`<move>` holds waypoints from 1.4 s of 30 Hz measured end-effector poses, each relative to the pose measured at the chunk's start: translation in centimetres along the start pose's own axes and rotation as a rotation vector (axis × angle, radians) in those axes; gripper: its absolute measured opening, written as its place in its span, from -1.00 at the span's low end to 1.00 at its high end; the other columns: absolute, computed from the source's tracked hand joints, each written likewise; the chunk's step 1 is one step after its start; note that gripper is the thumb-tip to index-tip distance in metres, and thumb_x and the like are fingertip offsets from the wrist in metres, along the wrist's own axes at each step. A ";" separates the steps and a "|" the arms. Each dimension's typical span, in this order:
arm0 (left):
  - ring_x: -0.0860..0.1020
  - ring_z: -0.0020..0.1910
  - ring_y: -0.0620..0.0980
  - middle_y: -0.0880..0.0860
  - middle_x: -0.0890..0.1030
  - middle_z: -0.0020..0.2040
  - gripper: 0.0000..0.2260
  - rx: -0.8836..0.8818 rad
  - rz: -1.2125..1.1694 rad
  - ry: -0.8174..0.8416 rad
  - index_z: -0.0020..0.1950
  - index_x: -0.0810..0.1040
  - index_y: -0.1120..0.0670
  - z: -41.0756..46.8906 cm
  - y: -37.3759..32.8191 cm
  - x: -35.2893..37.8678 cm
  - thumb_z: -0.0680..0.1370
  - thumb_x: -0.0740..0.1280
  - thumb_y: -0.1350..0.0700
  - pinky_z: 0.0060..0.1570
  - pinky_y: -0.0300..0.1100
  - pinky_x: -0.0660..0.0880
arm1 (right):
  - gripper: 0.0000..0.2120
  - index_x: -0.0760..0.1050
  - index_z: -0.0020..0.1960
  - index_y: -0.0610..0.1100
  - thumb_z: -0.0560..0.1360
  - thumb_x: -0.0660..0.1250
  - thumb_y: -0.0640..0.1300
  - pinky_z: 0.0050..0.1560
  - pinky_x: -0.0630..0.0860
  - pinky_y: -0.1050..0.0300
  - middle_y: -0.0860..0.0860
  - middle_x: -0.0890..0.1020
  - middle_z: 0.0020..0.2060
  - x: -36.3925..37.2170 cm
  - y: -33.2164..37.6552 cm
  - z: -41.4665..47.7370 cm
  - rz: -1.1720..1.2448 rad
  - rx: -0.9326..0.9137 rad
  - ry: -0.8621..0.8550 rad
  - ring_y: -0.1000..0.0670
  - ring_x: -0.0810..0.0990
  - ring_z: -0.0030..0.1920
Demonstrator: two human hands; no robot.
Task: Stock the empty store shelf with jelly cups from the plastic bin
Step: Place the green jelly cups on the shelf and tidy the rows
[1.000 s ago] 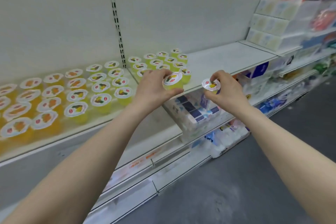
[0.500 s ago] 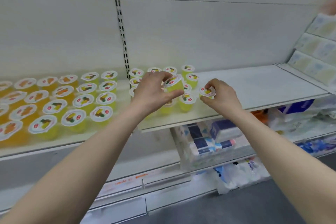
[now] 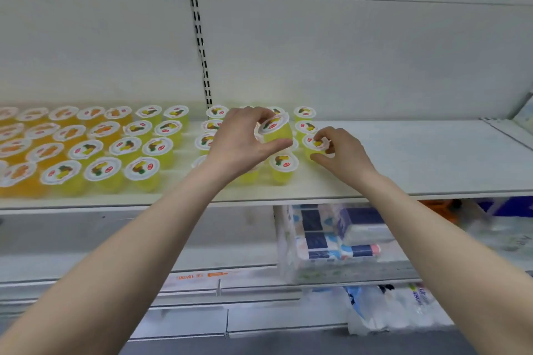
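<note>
My left hand [image 3: 240, 141] grips a tilted yellow jelly cup [image 3: 276, 131] above the shelf [image 3: 403, 158]. My right hand [image 3: 340, 150] pinches another cup [image 3: 314, 145]; it sits by the stocked rows [image 3: 115, 147].

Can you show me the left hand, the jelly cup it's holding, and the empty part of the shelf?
Left hand [image 3: 239, 144], head view, on the back of the hand.
Tilted jelly cup [image 3: 278, 131], head view, on its yellow side.
Shelf [image 3: 418, 158], head view, on its bare white top.

shelf [image 3: 418, 164] right half bare | jelly cups [image 3: 138, 150] crowd left
</note>
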State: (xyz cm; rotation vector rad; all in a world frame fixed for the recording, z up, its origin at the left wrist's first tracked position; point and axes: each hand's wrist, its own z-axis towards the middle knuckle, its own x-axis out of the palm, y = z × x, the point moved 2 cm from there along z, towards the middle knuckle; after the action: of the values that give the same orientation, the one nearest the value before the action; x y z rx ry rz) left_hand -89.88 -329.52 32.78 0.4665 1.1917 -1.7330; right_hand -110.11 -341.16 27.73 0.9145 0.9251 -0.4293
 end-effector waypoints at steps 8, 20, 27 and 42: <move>0.41 0.14 0.07 0.01 0.57 0.06 -0.50 0.216 0.230 0.039 0.18 0.57 0.02 -0.3 -4.4 3.3 0.34 0.43 -0.22 0.19 -0.15 0.30 | -0.57 0.45 0.36 -0.04 0.50 0.26 -0.23 0.25 0.34 0.13 -0.01 0.46 0.29 -3.1 -1.8 -0.6 -0.179 -0.142 0.050 -0.05 0.43 0.28; 0.38 0.24 0.10 0.00 0.58 0.13 -0.45 0.269 0.517 0.187 0.27 0.54 -0.02 -0.9 -4.9 7.8 0.39 0.31 -0.30 0.47 0.04 0.06 | -0.59 0.42 0.39 -0.07 0.55 0.21 -0.23 0.26 0.34 0.10 -0.03 0.44 0.35 -4.3 -3.9 -0.4 -0.269 -0.158 0.002 -0.07 0.40 0.31; 0.38 0.24 0.10 0.01 0.59 0.13 -0.43 0.242 0.510 0.147 0.27 0.53 0.00 -1.3 -4.7 7.9 0.40 0.31 -0.33 0.37 -0.05 0.15 | -0.61 0.44 0.38 -0.08 0.56 0.21 -0.23 0.27 0.35 0.07 -0.04 0.47 0.32 -3.9 -3.6 0.6 -0.261 -0.219 -0.001 -0.08 0.42 0.30; 0.39 0.25 0.11 0.06 0.54 0.23 -0.69 0.041 0.387 0.177 0.36 0.48 -0.04 8.4 2.2 2.8 0.62 0.22 -0.04 0.23 -0.06 0.34 | -0.63 0.46 0.36 -0.11 0.59 0.25 -0.03 0.18 0.42 0.00 -0.12 0.58 0.18 -1.8 0.4 8.0 -0.253 -0.115 -0.001 -0.18 0.50 0.18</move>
State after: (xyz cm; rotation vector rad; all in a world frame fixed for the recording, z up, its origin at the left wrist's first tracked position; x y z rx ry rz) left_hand -87.70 -338.38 33.39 0.8324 1.1031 -1.4057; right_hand -106.87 -347.60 31.70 0.6954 1.0583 -0.5856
